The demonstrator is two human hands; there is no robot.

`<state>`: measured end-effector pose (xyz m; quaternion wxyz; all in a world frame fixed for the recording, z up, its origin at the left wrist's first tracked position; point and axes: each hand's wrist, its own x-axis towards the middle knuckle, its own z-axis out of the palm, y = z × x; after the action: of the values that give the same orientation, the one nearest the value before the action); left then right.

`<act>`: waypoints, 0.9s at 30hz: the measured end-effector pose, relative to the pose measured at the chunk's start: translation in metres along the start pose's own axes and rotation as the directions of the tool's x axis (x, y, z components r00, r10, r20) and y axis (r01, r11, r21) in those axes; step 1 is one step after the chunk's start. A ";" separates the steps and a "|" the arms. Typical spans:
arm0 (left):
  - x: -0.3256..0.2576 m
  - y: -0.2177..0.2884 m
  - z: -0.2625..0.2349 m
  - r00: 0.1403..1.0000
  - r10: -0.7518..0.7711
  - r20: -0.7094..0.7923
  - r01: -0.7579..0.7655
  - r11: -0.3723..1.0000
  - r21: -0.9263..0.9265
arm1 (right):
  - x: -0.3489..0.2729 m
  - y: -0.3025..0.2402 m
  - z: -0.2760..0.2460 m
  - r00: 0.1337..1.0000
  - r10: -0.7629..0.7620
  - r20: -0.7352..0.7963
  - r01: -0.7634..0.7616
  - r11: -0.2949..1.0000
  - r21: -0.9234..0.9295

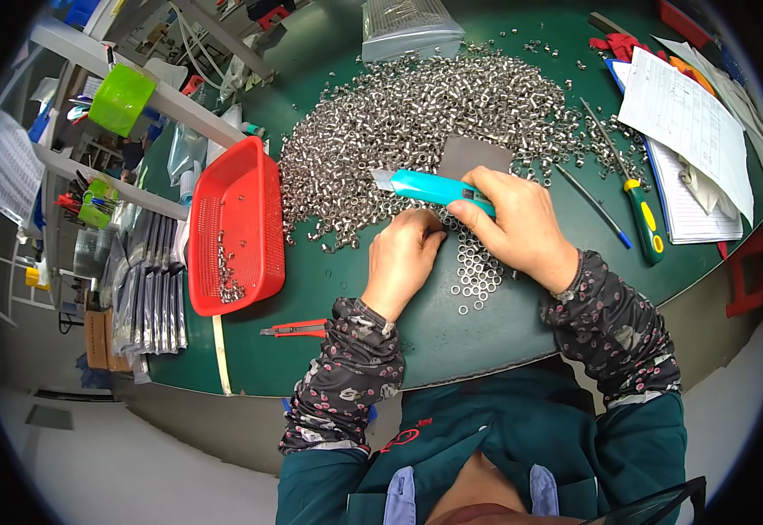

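In my right hand (521,223) I grip a turquoise utility knife (429,186), its blade pointing left over the metal rings. My left hand (401,258) rests on the green table just below the knife, fingers curled in a pinch at the near edge of the heap; what lies between them is hidden. A large heap of small shiny metal rings (399,114) spreads beyond both hands. Between my hands, a small patch of loose rings (477,278) lies flat in a single layer. A grey-brown square plate (476,156) sits on the heap behind my right hand.
A red plastic basket (269,227) with some rings stands left. Near it lies a red cutter (301,329). To the right are a pen-like rod (598,210), a yellow-green screwdriver (644,223) and papers (679,109). A clear plastic bag (407,31) sits at the back.
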<state>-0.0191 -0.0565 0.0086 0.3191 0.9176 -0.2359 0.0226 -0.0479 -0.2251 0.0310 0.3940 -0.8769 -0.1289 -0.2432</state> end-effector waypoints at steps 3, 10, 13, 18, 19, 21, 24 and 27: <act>0.001 0.008 -0.004 0.998 -0.057 0.015 0.057 0.998 0.006 | 0.000 0.001 0.001 1.000 -0.007 -0.002 0.007 1.000 0.001; 0.001 -0.002 0.001 1.000 0.027 -0.016 -0.027 0.999 0.017 | -0.001 0.000 0.002 1.000 -0.015 0.003 0.015 1.000 -0.025; 0.002 -0.001 0.000 1.000 0.011 0.000 -0.011 1.000 0.007 | 0.000 -0.001 0.003 1.000 -0.015 0.002 0.015 1.000 -0.023; 0.004 -0.002 0.003 0.999 0.009 -0.036 -0.008 0.999 0.032 | 0.000 0.000 0.004 1.000 -0.005 0.026 0.006 1.000 -0.031; 0.004 -0.004 0.004 0.997 0.059 -0.046 -0.057 0.998 0.040 | 0.001 0.000 0.004 1.000 -0.011 0.027 0.012 0.999 -0.033; 0.003 -0.007 0.006 0.993 0.100 -0.066 -0.097 0.995 0.038 | 0.001 -0.001 0.004 0.999 -0.009 0.032 0.010 0.999 -0.035; 0.005 -0.004 -0.003 0.998 0.042 -0.046 -0.046 0.995 -0.090 | 0.002 0.001 0.004 0.999 0.007 0.035 -0.005 0.999 -0.042; 0.003 -0.019 -0.017 0.986 -0.111 0.126 0.168 0.639 -0.751 | 0.001 -0.001 0.004 0.999 0.015 0.035 -0.013 0.999 -0.049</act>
<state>-0.0060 -0.0351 0.0116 0.6660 0.7155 -0.1631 -0.1341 -0.0458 -0.2220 0.0300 0.3721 -0.8912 -0.1236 -0.2281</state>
